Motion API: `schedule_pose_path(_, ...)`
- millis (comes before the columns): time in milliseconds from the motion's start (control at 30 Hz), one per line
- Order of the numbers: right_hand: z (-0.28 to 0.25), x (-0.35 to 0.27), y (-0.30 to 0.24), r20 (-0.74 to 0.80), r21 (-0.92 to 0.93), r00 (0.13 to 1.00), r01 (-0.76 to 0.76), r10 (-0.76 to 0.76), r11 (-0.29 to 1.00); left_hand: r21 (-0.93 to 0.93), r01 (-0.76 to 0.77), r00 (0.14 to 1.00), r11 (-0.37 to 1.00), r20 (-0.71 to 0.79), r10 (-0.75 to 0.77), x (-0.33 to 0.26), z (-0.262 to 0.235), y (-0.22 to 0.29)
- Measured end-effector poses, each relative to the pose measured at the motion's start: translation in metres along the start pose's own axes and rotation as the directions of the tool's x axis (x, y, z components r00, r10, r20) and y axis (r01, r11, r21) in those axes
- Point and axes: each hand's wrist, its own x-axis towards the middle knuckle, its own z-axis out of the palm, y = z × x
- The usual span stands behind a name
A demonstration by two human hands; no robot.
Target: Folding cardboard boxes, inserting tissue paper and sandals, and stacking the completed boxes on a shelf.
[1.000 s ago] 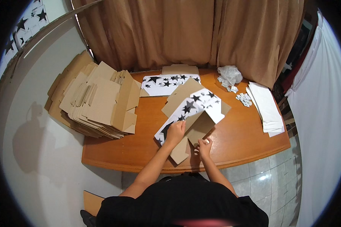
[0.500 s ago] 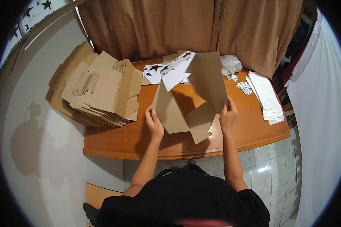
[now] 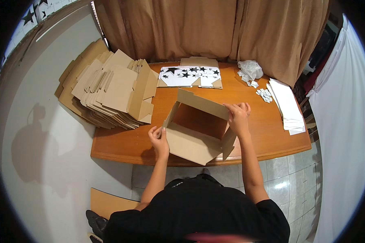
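Note:
An unfolded brown cardboard box (image 3: 194, 146) stands near the table's front edge, its walls spread into a four-sided frame. The wooden tabletop shows through its middle, and some flaps stick out at the corners. My left hand (image 3: 160, 142) grips the left wall, thumb on the near side of the edge. At the far right corner, my right hand (image 3: 238, 117) pinches the top edge between thumb and fingers. The outer faces of the box are mostly hidden from here.
A tall pile of flattened cardboard boxes (image 3: 113, 93) leans at the table's left. At the back lie star-printed white flat boxes (image 3: 189, 76). To the right are a clear plastic bag (image 3: 250, 69), small white packets (image 3: 264, 95) and a stack of white sheets (image 3: 286, 106).
The box has come down and nearer to me, turning so its star-printed white panel no longer shows. My right hand has shifted from its near right side to the far right corner.

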Motion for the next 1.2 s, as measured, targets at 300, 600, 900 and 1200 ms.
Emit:
schedule_pose_path(300,-0.025,-0.010,-0.023,-0.061,0.126,0.995,-0.064,0.073,0.990,0.242,-0.086,0.996,0.966,0.028,0.082,-0.013,0.002,0.016)
schedule_pose_path(600,0.012,-0.083,-0.023,0.012,0.185,0.939,-0.340,0.344,0.922,0.298,-0.170,0.981,0.939,-0.036,0.189,-0.015,0.008,0.007)
schedule_pose_path(900,0.028,-0.112,0.034,0.101,-0.017,0.884,-0.456,0.456,0.890,0.847,-0.438,0.898,0.300,0.423,0.117,0.007,-0.010,0.005)
schedule_pose_path(1200,0.042,-0.114,0.071,0.181,0.053,0.800,-0.589,0.572,0.806,0.906,-0.142,0.743,0.399,0.364,-0.562,0.015,0.018,0.031)
